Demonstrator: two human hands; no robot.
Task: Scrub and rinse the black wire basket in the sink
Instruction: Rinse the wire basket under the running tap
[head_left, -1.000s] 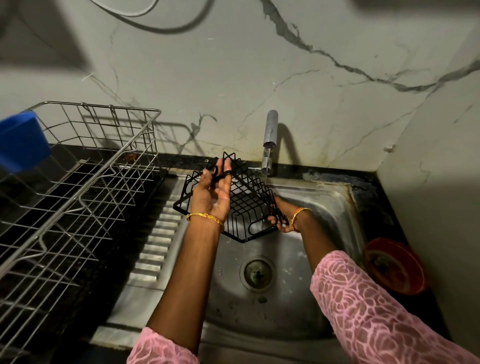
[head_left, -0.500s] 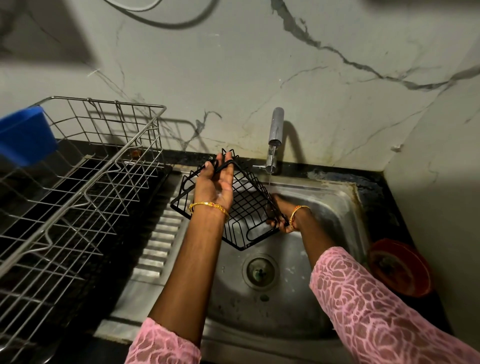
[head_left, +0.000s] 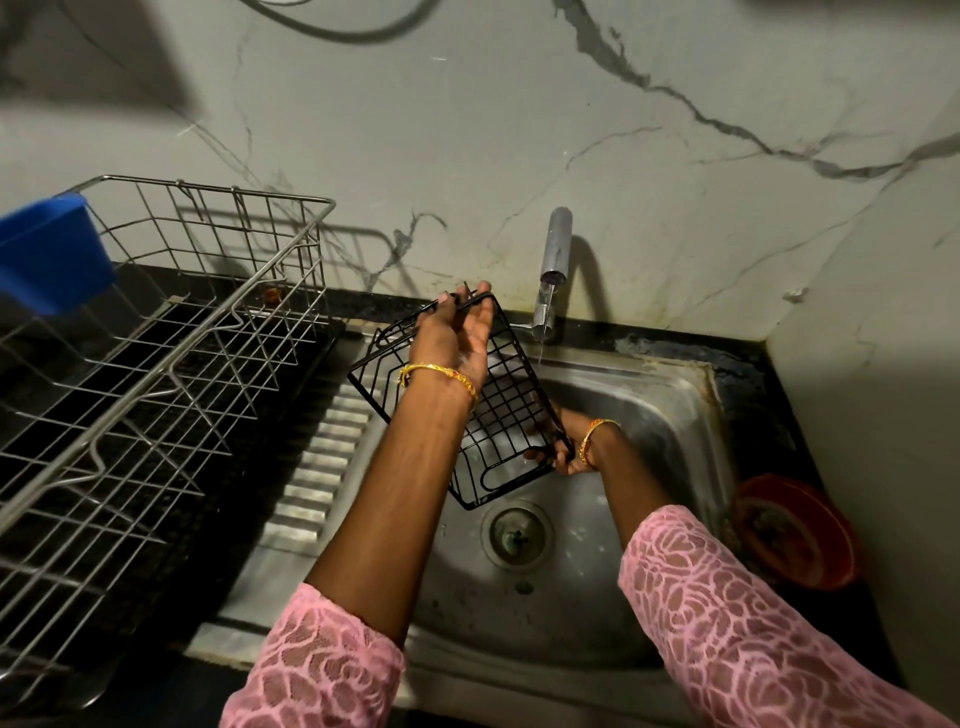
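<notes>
Between my two hands hangs the black wire basket (head_left: 498, 410), held over the sink (head_left: 675, 410) and tipped on a diagonal, one corner up by the tap (head_left: 553, 260), the opposite corner low above the drain (head_left: 516, 535). My left hand (head_left: 457, 338) is at the top corner, fingers laid along the rim wire with the thumb round the far side, so I call it a grip on that rim. My right hand (head_left: 563, 447) is down at the lower right edge, fingers curled round the wire there; part of it is hidden behind the mesh.

A thin stream of water (head_left: 540, 353) drops from the tap just right of my left hand and meets the basket near its upper right edge.

How will it handle? I judge it light and stiff, a welded grid that should not flex much, but thin coated wire gets slippery when wet. The rim and corners look like the places to hold; the finer cross wires would dig into fingers. Two opposite corners, as now, give good control for turning it under the stream.

Left of my left hand stands a steel dish rack (head_left: 171, 332) with a blue tub (head_left: 52, 254) on the table; right of my right arm sits a red bowl (head_left: 795, 535).
</notes>
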